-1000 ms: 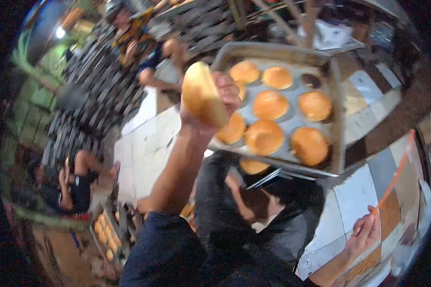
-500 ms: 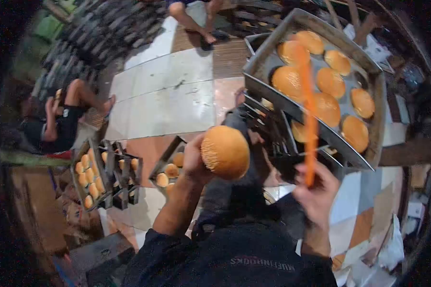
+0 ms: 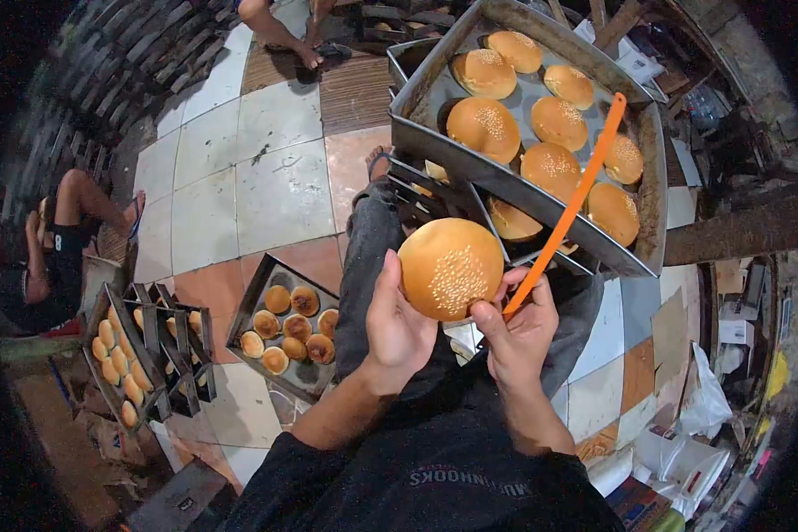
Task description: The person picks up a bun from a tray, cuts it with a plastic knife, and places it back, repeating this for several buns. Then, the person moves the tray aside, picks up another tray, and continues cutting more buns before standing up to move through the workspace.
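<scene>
A round bun with sesame seeds on top is in my left hand, whose fingers wrap round its left side and underside. My right hand pinches the lower end of a long orange strip, its fingertips close to the bun's right edge. The strip slants up to the right across a deep metal tray. Several seeded buns lie in that tray, on top of a stack of other trays.
A metal tray of several browned buns lies on the tiled floor at the left. Beyond it are stacked trays of buns. One person sits at the far left; another person's legs show at the top. Plastic bags lie at the right.
My right hand and the orange strip have come over beside the bun. The bun has turned, so its seeded top faces me. The view has shifted, moving the trays left in the frame.
</scene>
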### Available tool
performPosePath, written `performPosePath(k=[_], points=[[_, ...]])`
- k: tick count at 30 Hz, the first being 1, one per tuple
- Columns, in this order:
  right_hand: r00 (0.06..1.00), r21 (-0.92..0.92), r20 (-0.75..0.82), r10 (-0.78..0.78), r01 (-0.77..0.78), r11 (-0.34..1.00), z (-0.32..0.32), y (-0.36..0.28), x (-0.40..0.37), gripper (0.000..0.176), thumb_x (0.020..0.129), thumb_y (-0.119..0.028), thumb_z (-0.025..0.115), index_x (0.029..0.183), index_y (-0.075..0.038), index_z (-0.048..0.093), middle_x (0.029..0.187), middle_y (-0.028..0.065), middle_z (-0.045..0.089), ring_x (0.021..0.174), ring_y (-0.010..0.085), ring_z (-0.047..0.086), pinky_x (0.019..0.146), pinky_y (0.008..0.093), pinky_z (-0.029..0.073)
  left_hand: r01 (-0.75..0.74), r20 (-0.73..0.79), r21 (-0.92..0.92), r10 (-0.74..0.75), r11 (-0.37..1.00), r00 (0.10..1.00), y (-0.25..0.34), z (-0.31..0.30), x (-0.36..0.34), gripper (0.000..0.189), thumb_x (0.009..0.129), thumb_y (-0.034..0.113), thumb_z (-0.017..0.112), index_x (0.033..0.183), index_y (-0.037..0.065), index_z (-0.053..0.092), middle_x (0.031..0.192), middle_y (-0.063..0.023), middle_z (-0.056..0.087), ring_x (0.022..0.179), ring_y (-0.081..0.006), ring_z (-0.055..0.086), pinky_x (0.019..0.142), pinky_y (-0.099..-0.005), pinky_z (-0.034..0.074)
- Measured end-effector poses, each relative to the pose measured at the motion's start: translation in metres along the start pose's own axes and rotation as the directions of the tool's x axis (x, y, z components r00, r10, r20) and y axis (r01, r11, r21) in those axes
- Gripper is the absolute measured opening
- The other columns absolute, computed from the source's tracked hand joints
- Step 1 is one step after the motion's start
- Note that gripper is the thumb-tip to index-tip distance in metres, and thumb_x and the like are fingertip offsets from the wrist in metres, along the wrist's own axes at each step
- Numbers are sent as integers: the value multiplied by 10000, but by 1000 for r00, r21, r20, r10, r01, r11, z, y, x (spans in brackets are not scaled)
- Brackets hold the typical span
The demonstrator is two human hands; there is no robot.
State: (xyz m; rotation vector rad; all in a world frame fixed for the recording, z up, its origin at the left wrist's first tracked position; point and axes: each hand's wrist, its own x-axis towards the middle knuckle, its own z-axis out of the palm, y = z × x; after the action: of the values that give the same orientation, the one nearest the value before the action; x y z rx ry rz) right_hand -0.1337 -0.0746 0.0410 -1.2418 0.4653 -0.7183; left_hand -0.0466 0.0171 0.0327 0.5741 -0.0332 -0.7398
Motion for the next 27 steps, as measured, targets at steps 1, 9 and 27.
performPosePath(k=[1,9,27], points=[[999,-80,38,-5,8,997,-5,-1,-2,297,788,-49,705,1015,-24,513,864,-2,490,719,55,464,621,169,395,18,-23,-61,-19,998,1000,0,-2,4,550,966,434,297,1294,6,405,1254,-150,520,1161,-271,508,990,-420,398],[967,-750,240,90,126,649,-77,-84,13,217,891,-147,553,1016,-10,665,633,42,543,534,84,462,484,234,351,15,-130,-173,-38,985,991,12,-32,14,478,978,383,296,1210,9,481,1194,-143,563,1101,-262,555,948,-419,442],[835,-872,486,259,442,213,-79,-171,49,213,745,-49,679,956,-51,702,523,94,532,435,176,495,416,303,341,-91,53,537,74,839,996,23,-28,5,367,984,211,381,980,-83,600,844,-72,625,721,-95,575,658,-219,439]])
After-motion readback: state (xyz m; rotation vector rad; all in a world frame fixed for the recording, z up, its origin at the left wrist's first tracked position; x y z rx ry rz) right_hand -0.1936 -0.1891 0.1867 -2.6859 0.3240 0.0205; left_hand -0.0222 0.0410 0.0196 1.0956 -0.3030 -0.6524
